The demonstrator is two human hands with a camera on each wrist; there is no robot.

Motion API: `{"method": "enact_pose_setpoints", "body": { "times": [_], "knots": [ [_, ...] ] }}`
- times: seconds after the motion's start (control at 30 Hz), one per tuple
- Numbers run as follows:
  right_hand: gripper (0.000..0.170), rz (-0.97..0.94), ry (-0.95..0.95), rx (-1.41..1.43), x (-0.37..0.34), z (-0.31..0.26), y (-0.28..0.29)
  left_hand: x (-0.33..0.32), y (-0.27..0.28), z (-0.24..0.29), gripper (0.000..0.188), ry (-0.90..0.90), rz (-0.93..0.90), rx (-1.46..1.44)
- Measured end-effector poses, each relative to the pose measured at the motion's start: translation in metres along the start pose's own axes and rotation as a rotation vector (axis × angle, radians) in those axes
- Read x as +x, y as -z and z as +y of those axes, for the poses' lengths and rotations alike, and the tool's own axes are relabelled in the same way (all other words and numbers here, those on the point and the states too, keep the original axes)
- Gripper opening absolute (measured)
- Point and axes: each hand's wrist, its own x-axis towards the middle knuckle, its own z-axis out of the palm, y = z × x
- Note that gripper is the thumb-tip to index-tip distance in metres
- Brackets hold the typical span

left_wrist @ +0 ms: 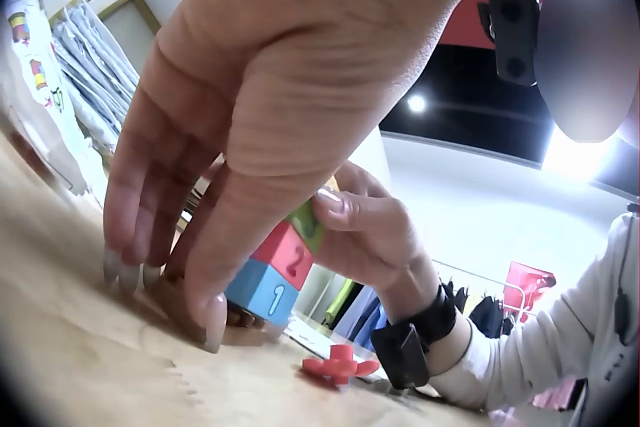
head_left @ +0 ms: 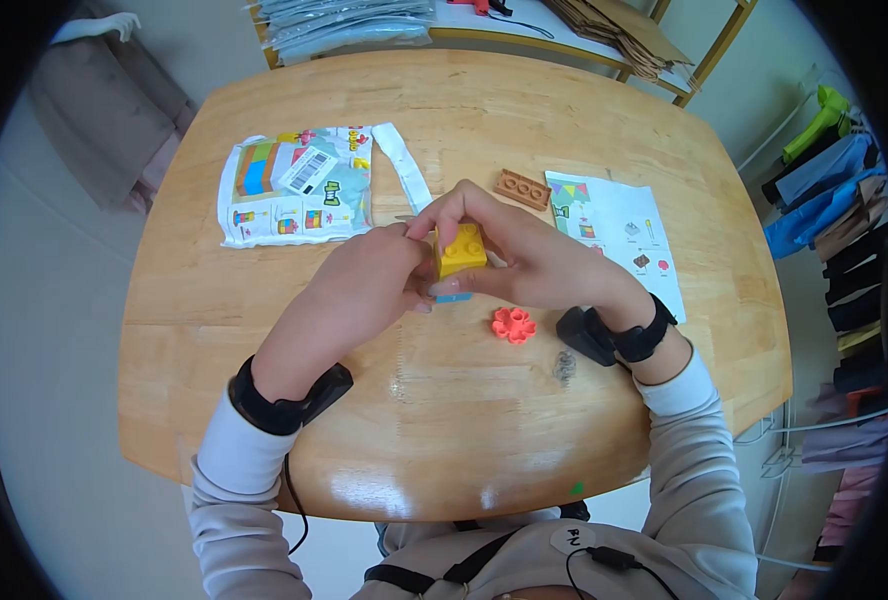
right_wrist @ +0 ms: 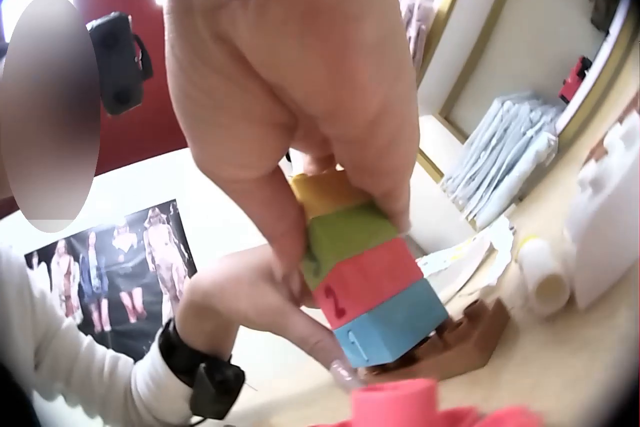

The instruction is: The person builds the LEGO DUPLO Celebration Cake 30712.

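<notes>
A small stack of toy building blocks stands between my hands: a yellow block on top, then a green block, a red block marked 2 and a blue block marked 1. My right hand pinches the upper part of the stack between thumb and fingers. Under the blue block is a brown studded brick, hidden in the head view. My left hand grips low down, thumb and fingers either side of this brick. A red flower-shaped piece lies close in front.
Another brown brick lies hollow side up, next to a printed sheet. At the left is a printed toy bag, with a torn white strip beside it. A small transparent piece sits near the right wrist.
</notes>
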Motion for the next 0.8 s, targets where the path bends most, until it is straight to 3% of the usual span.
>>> {"method": "enact_pose_setpoints", "body": {
  "times": [0.07, 0.2, 0.27, 0.4, 0.5, 0.67, 0.8],
  "knots": [
    [0.029, -0.046, 0.205, -0.219, 0.002, 0.002, 0.002, 0.001, -0.001, -0.002, 0.032, 0.005, 0.001, -0.004],
    [0.029, -0.035, 0.209, -0.162, 0.002, 0.005, 0.007, 0.000, 0.000, -0.003, 0.031, -0.024, -0.021, 0.002],
    [0.031, -0.056, -0.019, 0.030, 0.000, 0.006, 0.014, -0.001, 0.000, 0.000, 0.025, -0.011, 0.004, 0.024],
    [0.032, -0.070, -0.070, 0.057, -0.003, 0.006, 0.020, -0.001, 0.001, 0.005, 0.018, 0.009, 0.017, 0.052],
    [0.030, -0.071, -0.076, -0.110, -0.002, -0.009, 0.017, -0.001, -0.003, -0.002, 0.029, -0.023, 0.025, 0.006],
    [0.028, -0.002, -0.062, -0.440, -0.004, -0.025, 0.013, -0.001, -0.003, -0.001, 0.027, -0.006, 0.014, 0.013],
    [0.031, -0.041, -0.083, -0.511, -0.007, -0.025, 0.011, -0.001, -0.004, -0.003, 0.026, -0.025, 0.033, 0.058]
  ]
}}
